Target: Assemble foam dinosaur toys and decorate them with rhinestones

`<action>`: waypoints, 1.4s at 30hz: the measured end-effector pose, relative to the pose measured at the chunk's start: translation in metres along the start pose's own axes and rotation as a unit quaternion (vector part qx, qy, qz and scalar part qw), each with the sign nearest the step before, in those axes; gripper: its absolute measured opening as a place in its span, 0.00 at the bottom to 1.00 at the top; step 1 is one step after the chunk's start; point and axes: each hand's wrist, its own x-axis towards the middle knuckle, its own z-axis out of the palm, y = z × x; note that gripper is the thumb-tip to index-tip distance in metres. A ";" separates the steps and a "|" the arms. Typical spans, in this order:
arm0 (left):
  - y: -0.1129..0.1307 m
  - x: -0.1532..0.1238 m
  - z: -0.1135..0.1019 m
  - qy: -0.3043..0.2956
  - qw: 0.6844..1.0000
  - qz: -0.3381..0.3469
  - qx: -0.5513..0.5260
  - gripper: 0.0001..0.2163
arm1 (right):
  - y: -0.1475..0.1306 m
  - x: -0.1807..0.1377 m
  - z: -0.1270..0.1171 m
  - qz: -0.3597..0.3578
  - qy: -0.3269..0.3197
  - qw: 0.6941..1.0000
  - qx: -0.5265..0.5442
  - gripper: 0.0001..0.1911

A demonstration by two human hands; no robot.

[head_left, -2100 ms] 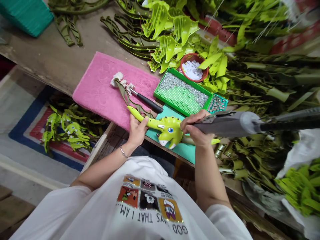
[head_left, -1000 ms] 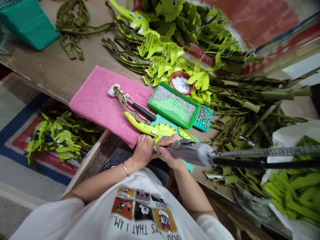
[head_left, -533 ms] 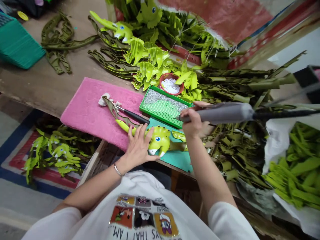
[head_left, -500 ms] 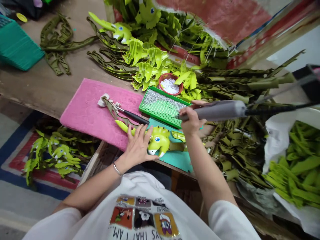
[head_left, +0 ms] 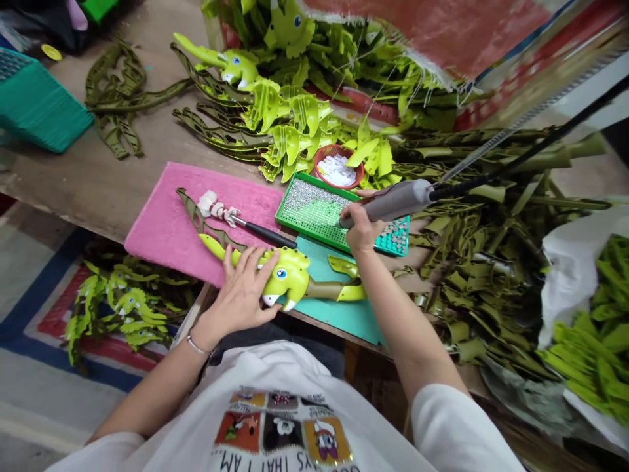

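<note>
My left hand (head_left: 246,286) lies spread over a lime-green toy dinosaur head (head_left: 289,270), thumb curled at its snout, gripping it. An olive and lime piece (head_left: 327,290) runs right from the head. My right hand (head_left: 362,229) is wrapped round a grey electric screwdriver (head_left: 400,200). The screwdriver's tip is down at a green tray (head_left: 301,231) of small silvery screws; whether a screw is on the bit is too small to tell. A black-handled metal rod (head_left: 268,234) with white pieces at its end rests behind the toy.
Under the work are a pink mat (head_left: 160,216) and a teal mat (head_left: 339,318). A red basket (head_left: 319,167) of white pieces stands behind the tray. Olive strips (head_left: 457,275) crowd the right; lime-green parts (head_left: 295,121) pile up behind. A teal bin (head_left: 44,105) is far left.
The toy and my left hand have slid left. My right hand has shifted slightly left with the screwdriver, whose rear end has swung left and up, uncovering the tray's right end.
</note>
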 end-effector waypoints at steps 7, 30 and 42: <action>0.034 0.015 0.017 0.005 0.998 -0.068 -0.002 0.55 | 0.001 0.000 0.000 -0.004 -0.015 1.000 0.013 0.11; 0.050 0.028 0.034 0.015 0.989 -0.147 -0.026 0.47 | -0.090 -0.116 -0.015 0.051 -0.198 0.969 0.141 0.08; 0.056 0.031 0.026 -0.044 0.985 -0.162 0.045 0.44 | -0.064 -0.127 -0.025 0.042 -0.294 0.947 0.122 0.10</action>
